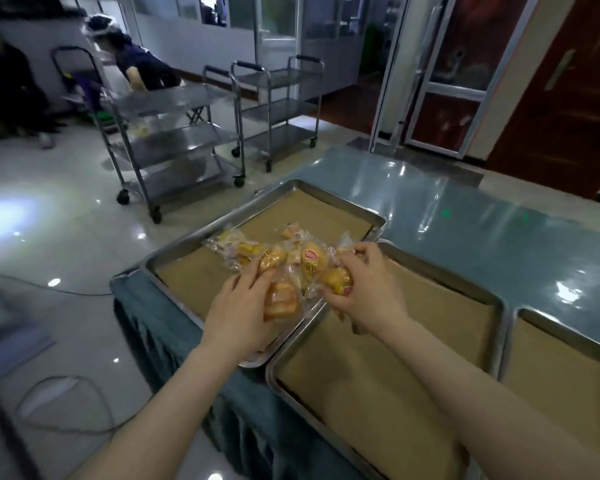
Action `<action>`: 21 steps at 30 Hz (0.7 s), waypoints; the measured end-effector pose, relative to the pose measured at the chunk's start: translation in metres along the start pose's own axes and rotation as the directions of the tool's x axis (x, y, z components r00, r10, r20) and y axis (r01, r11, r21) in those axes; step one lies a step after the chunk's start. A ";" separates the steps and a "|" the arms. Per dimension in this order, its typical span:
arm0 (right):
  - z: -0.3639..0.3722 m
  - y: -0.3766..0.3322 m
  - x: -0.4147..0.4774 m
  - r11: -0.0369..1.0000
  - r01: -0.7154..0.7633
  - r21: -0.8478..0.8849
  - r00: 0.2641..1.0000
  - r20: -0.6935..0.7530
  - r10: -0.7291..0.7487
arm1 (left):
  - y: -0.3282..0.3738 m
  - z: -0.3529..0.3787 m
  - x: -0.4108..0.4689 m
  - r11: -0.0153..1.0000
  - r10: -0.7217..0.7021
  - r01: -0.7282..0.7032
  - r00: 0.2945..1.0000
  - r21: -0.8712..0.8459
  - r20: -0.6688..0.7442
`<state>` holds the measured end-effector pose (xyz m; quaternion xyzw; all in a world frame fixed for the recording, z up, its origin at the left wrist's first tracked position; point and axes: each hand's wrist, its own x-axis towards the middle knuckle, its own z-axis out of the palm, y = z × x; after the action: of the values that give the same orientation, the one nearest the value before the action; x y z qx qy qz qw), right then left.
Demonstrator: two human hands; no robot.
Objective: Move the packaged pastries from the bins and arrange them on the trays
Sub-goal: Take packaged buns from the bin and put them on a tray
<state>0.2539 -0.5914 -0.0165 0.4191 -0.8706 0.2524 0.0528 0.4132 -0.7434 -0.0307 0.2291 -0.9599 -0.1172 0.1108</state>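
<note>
Hands first: our left hand (243,306) is curled around one wrapped pastry (283,301), fingers pressed to its top, while our right hand (364,289) pinches another packaged pastry (338,280) between thumb and fingertips. Both hover over the near right corner of the far tray (174,251), just beside a loose heap of packets (257,251) lying on its brown liner. We judge the step to be setting these two down, so we should lay each flat, label up, starting a row along one tray edge, not adding to the heap. Next tray (388,382), toward the tabletop's near edge, is bare and ready. No bins are in view, so refills come from elsewhere.
</note>
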 end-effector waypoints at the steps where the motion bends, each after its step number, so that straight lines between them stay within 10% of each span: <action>1: 0.013 -0.003 0.013 1.000 -0.010 0.015 1.000 0.004 0.010 | -0.015 0.003 0.008 1.000 -0.011 0.011 1.000 0.013 0.014; 21: 0.158 0.013 0.203 0.874 -0.476 -0.100 0.877 0.016 0.479 | -0.153 0.048 0.246 0.983 0.178 -0.181 0.963 -0.003 0.202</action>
<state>0.1321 -0.8040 -0.0971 0.1934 -0.9587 0.2085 -0.0092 0.2492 -0.9821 -0.0796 0.1290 -0.9839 -0.1221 0.0214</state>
